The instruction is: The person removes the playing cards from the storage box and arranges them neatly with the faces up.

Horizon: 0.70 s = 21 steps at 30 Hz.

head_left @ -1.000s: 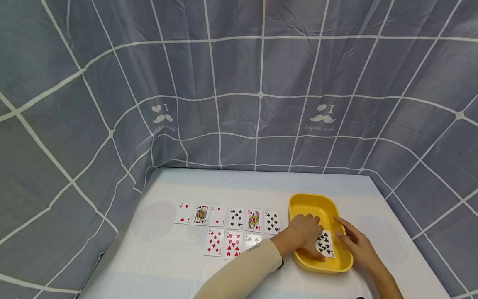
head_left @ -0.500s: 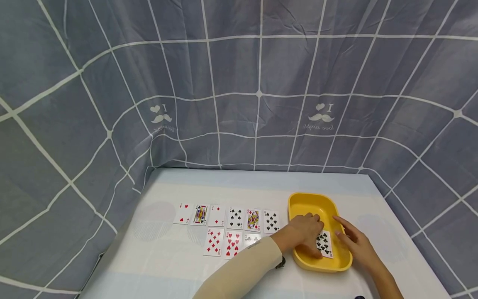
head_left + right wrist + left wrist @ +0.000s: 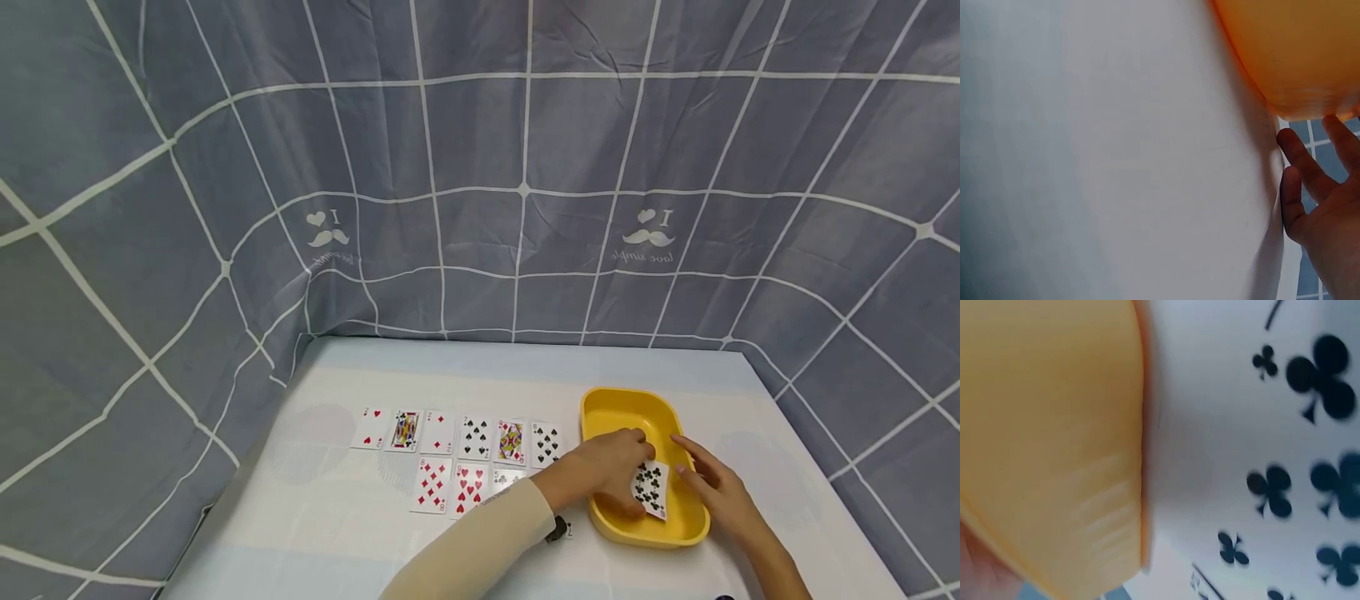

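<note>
A yellow tray (image 3: 626, 404) stands on the right part of the table. My left hand (image 3: 617, 468) reaches over its left rim, fingers curled down and thumb at the near side, holding the left edge of a clubs playing card (image 3: 651, 490). That card sits slightly tilted, its left part hidden by the hand. On the tray's right rim rests my right hand (image 3: 722, 493), index finger and thumb stretched toward the inside. In the right wrist view, the other fingers (image 3: 1310, 165) extend loosely beside the tray's outer wall (image 3: 1297, 50).
Left of the tray lie face-up cards in two rows, among them a two of hearts (image 3: 369, 428) and an eight of diamonds (image 3: 431, 485). My left forearm covers part of the lower row. A grey checked curtain (image 3: 480, 233) surrounds the table.
The clubs card has turned a little and tilted at the left fingers, which have drawn slightly together on its edge. The right hand and the tray have stayed in place.
</note>
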Tool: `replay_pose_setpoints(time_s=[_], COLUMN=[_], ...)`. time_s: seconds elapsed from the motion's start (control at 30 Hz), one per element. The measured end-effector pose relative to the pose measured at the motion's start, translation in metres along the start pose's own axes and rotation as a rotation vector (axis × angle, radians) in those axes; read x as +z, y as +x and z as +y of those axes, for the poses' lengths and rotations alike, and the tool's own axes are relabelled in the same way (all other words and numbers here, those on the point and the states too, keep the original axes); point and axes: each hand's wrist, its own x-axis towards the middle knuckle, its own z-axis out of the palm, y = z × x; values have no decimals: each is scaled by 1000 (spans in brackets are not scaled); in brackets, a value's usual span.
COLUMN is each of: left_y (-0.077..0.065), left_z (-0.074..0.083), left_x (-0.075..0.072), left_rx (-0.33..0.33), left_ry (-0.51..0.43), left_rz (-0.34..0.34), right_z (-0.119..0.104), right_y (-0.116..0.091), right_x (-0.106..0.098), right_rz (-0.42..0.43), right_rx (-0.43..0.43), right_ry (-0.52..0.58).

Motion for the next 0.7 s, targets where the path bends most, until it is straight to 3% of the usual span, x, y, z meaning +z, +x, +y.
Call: replay_pose_setpoints(time_s=[0.3, 0.5, 0.7], left_y=[-36, -73, -114], left_z=[-30, -57, -81], left_x=[-20, -31, -27], left_rx=[-9, -32, -64], left_ry=[-142, -203, -252], left_rz=[176, 247, 285], right_z=[-1, -1, 0], right_y=[1, 2, 1], right_x=[2, 2, 1], right_rz=[-25, -30, -12], right_rx=[36, 48, 11], right_ry=[24, 20, 17])
